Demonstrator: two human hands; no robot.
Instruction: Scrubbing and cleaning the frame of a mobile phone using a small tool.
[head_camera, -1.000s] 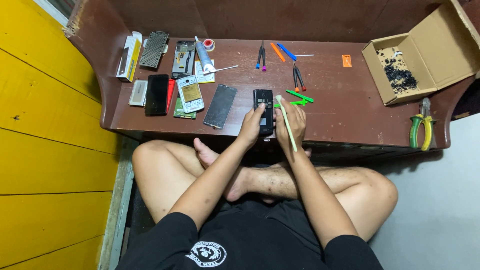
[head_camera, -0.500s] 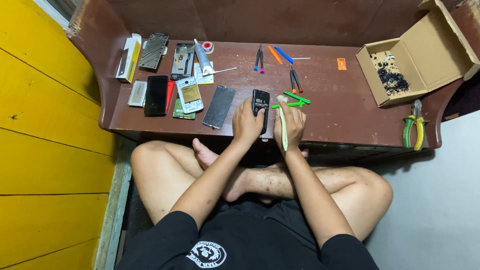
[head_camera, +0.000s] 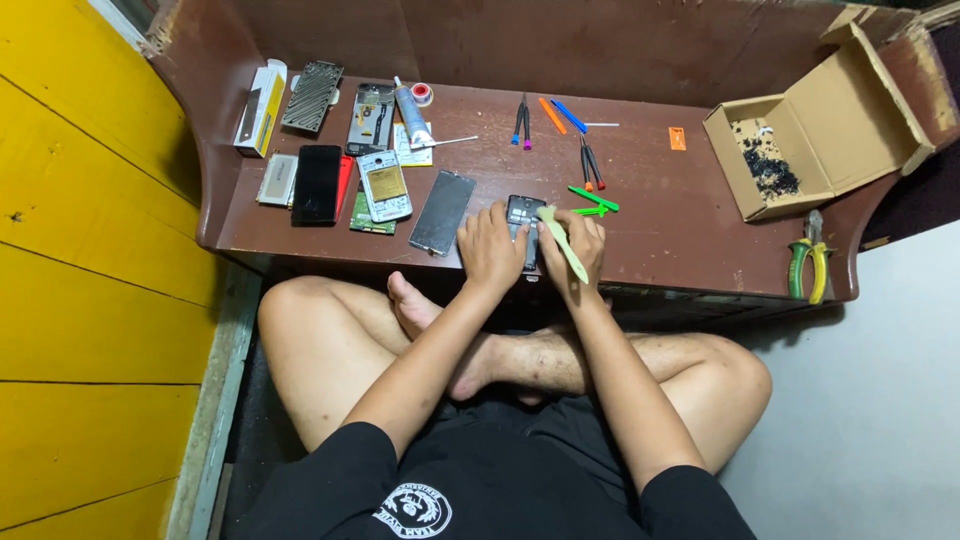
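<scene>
Both hands stay on the phone, pry tool barely shifted.

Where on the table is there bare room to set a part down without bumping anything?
The widest bare patch lies right of the right hand, between the green pry tools, the cardboard box and the pliers at the table's front edge. The left is crowded: phone bodies and a screen panel lie side by side beside the left hand.

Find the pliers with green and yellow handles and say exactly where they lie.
In the head view, the pliers lie at the far right end of the brown table, near its front edge, just below the open cardboard box and well right of both hands.
</scene>
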